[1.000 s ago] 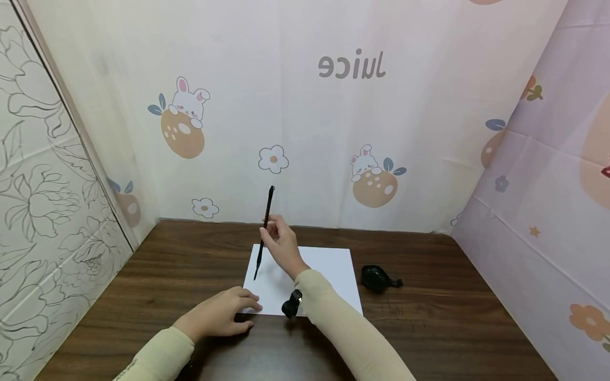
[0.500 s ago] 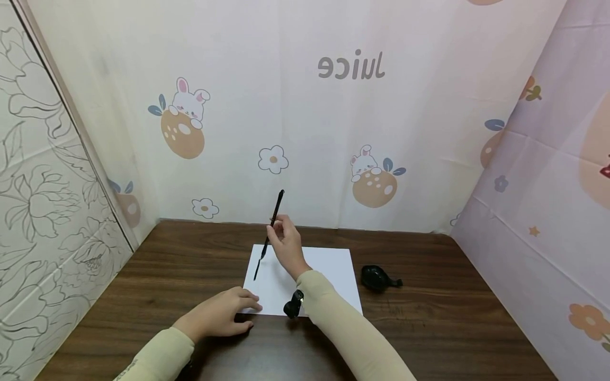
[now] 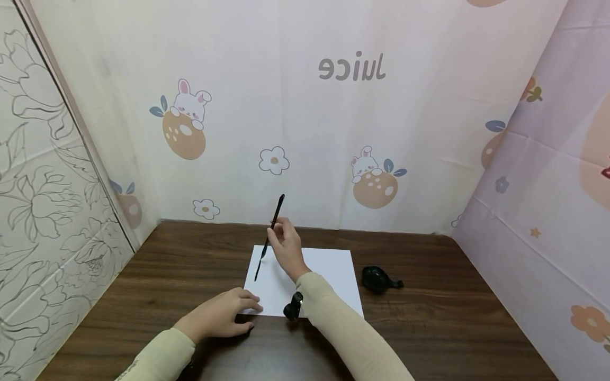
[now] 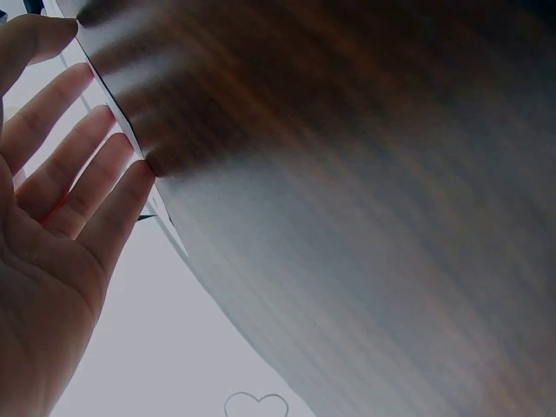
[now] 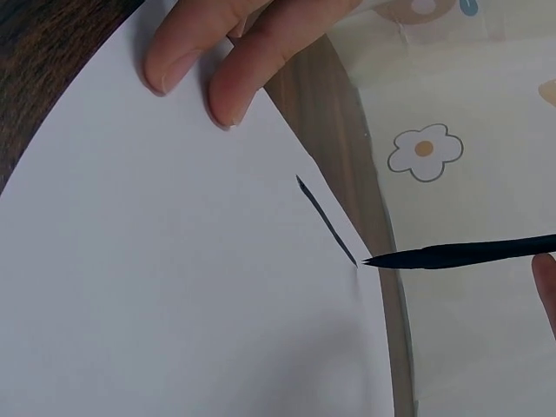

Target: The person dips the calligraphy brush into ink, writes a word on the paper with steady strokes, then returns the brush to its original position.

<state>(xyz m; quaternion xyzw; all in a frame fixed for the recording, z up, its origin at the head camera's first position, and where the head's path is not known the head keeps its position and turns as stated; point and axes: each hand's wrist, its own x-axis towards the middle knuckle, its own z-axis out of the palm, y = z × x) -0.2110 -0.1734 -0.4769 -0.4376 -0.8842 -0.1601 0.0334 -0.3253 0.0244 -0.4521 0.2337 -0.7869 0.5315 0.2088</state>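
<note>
My right hand (image 3: 288, 248) pinches a slender black ink brush (image 3: 277, 210), its handle tilted up and to the right. Below it lies a sheet of white paper (image 3: 329, 275). On the paper's left part is one thin dark stroke (image 3: 258, 271). In the right wrist view the brush tip (image 5: 378, 261) is right by one end of the slanting stroke (image 5: 327, 221); whether it touches the paper I cannot tell. My left hand (image 3: 221, 313) rests at the near left corner of the sheet, fingers spread, fingertips on the paper and thumb on the wood.
Right of the sheet sits a glossy black rounded object (image 3: 375, 279) with a short narrow end. A black camera (image 3: 292, 307) is strapped at the right wrist. The brown wooden table (image 3: 452, 312) ends at a patterned curtain (image 3: 314, 185) behind.
The brush tip has travelled away from me and slightly right, leaving a dark stroke on the paper. In the last half second the brush has barely moved. The left hand stays put.
</note>
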